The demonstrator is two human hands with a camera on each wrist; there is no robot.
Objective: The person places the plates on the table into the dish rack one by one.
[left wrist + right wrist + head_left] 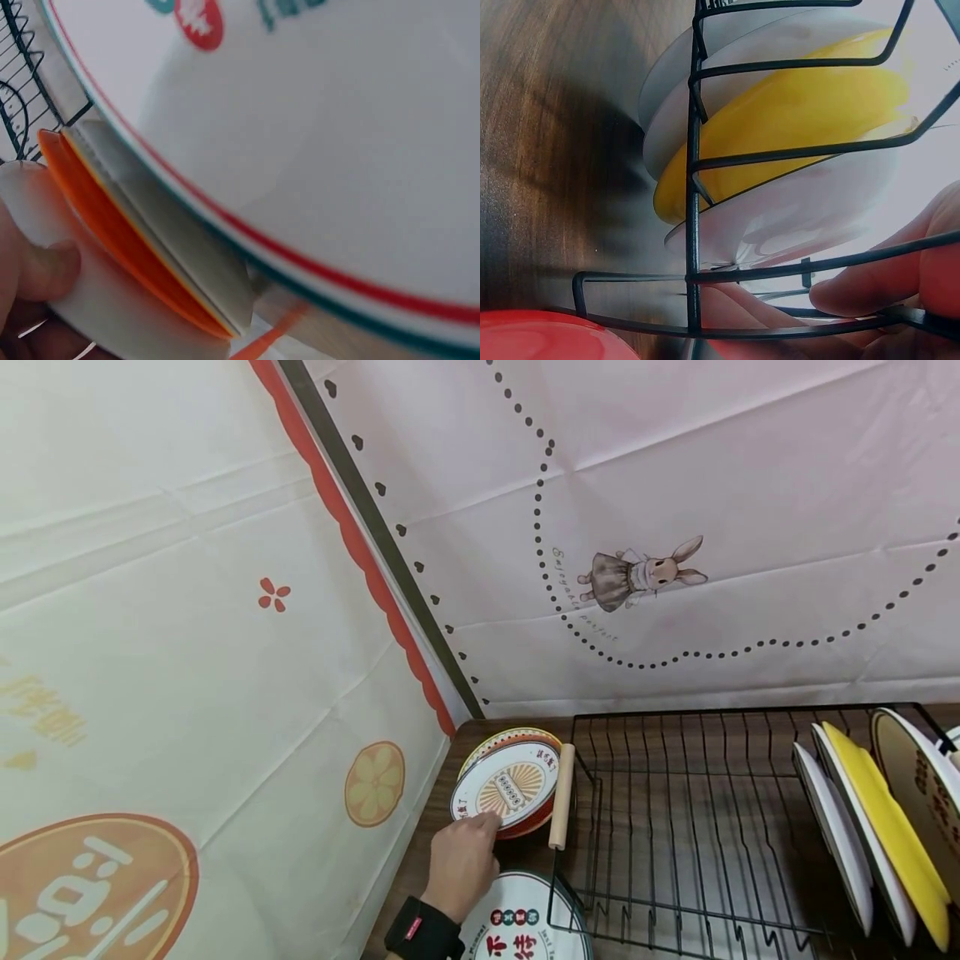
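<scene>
From the head view, a black wire rack [675, 827] sits on the brown wood surface [427, 827]. A wooden handle [561, 796] runs along the rack's left end. Just left of it lies a stack of plates [510, 781], tipped up a little, its face turned toward us. The left hand [461, 864] pinches the near rim of the top plate. A big white plate [525, 927] lies flat below the hand. At the right end of the rack, a yellow plate [885, 827] stands on edge between white ones.

The left wrist view shows fingers [37, 270] curled on the white rim, above an orange plate [112, 225].

The right wrist view shows the right hand [900, 300] behind the rack wires [694, 187], beside the standing plates; I cannot tell if it grips anything.
</scene>
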